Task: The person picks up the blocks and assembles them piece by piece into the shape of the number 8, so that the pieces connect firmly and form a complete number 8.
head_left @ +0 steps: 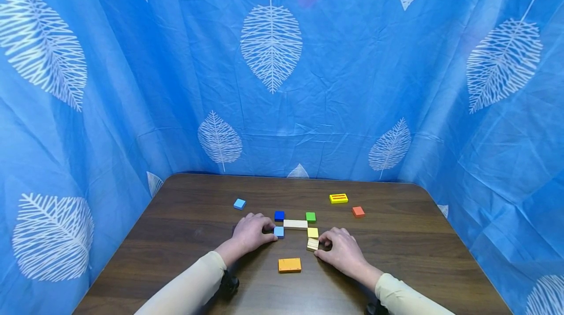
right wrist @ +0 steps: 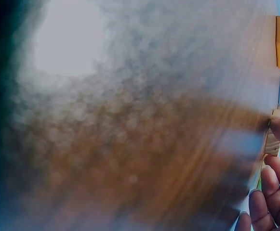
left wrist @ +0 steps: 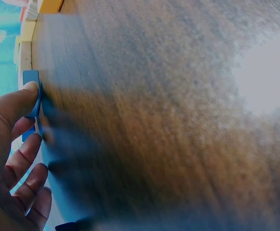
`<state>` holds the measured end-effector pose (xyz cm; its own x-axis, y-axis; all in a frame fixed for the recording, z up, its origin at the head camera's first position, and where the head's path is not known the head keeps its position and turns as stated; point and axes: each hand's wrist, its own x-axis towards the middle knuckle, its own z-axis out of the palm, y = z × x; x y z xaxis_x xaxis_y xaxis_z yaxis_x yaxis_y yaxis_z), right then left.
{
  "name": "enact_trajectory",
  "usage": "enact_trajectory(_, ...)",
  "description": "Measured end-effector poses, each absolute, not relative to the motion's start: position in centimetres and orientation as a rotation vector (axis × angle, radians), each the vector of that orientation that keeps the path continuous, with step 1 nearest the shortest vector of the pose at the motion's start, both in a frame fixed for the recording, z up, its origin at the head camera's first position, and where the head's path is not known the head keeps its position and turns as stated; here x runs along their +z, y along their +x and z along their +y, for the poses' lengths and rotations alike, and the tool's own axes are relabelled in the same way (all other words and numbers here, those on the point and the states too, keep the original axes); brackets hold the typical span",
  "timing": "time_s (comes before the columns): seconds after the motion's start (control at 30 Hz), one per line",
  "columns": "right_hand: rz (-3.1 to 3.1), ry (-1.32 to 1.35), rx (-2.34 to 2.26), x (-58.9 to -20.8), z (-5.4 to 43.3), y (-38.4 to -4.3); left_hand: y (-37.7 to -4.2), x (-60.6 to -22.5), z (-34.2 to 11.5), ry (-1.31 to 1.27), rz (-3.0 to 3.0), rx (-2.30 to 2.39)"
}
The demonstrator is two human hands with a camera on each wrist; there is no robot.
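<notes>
My left hand [head_left: 252,231] pinches a light blue block [head_left: 279,232] between thumb and index finger; the thumb presses on its near side in the left wrist view. On the other side, my right hand [head_left: 343,251] holds a pale wood-grain block [head_left: 312,244] by thumb and fingertips, just in front of a yellow block [head_left: 313,232]. A long cream block [head_left: 295,225] lies between the light blue and yellow blocks, slightly farther back. Behind its ends sit a dark blue block [head_left: 279,215] and a green block [head_left: 310,216].
An orange block [head_left: 289,265] lies on the brown table [head_left: 185,236], nearer me. Farther back are another light blue block [head_left: 239,204], a yellow block with red stripes [head_left: 339,198] and a red-orange block [head_left: 358,211]. A blue leaf-patterned curtain [head_left: 326,99] surrounds the table's far side.
</notes>
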<state>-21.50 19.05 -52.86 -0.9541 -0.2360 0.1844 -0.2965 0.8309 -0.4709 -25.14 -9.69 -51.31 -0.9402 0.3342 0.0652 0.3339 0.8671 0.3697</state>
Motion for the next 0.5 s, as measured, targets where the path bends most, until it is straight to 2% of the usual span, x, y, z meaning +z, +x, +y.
enact_trajectory(0.5,-2.904,0.421,0.763,-53.00,19.14,-21.53,-24.97,-51.41,-9.64,0.543,3.041,0.604)
